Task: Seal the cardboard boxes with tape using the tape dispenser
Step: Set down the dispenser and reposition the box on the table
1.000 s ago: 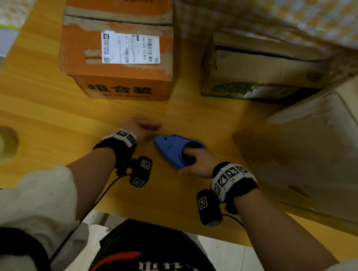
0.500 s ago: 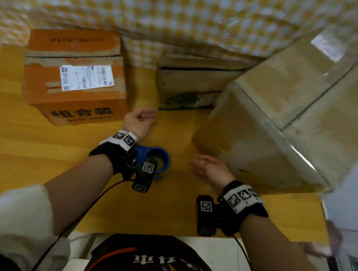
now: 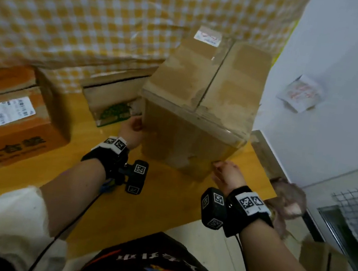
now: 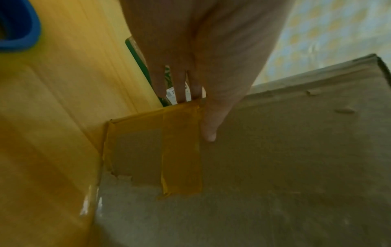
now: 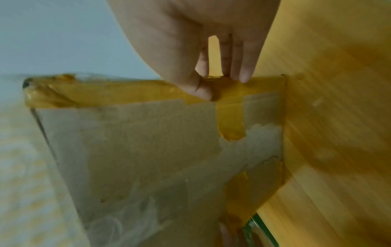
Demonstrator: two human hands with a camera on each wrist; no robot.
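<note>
Two hands on the big box point(image 3: 198, 105), one on each side. Left hand point(image 3: 132, 131) wrapped round the far left edge: thumb flat on the near face, fingers point(image 4: 180, 86) hooked over the corner. Right hand point(image 3: 227, 176) pinching the low right edge, thumb point(image 5: 201, 88) on old yellow tape point(image 5: 127, 93), fingers behind. Held from both sides, likely to steady so large a box and slide it closer. Top seam point(image 3: 213, 75) showing and not yet taped. Blue dispenser point(image 4: 19, 28) lying on the table point(image 3: 27, 182) by the left wrist, in no hand, close for later. Orange box point(image 3: 8, 123) and small box point(image 3: 113, 102) waiting behind.
</note>
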